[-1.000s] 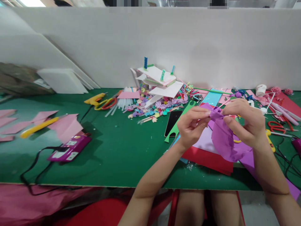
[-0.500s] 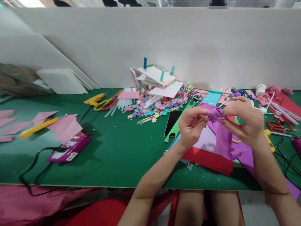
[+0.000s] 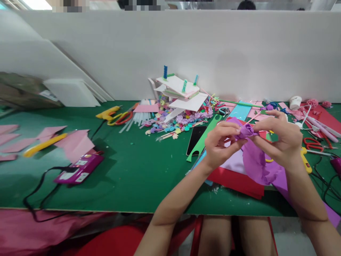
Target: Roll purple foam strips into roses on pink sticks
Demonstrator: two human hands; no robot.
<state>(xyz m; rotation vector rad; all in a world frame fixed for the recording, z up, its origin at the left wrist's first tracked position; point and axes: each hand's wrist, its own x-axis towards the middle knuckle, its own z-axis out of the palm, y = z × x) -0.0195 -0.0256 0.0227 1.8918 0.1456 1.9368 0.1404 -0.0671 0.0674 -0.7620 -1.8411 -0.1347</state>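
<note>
Between my hands is a strip of purple crepe paper (image 3: 255, 160), its upper end rolled into a small rosette (image 3: 247, 131). My left hand (image 3: 222, 140) pinches the rosette from the left with thumb and fingers. From the right, my right hand (image 3: 279, 137) pinches the paper just beside the roll. The loose, ruffled rest of the strip hangs below my right fingers. Beneath lie red paper sheets (image 3: 237, 183) and pale lilac sheets (image 3: 231, 161). A longer purple sheet (image 3: 281, 183) passes under my right forearm.
Left of my hands are a black phone (image 3: 195, 140) and a green cut-out strip (image 3: 204, 137). Colourful craft pieces (image 3: 183, 119) are heaped at the back. Yellow glue guns (image 3: 108, 113), red-handled scissors (image 3: 313, 144), a purple corded box (image 3: 80, 169) and pink paper pieces (image 3: 77, 145) lie around.
The rolled end has turned so its spiral top now faces me. My left fingers have shifted slightly right and closer round it; the hanging strip has swung a little left.
</note>
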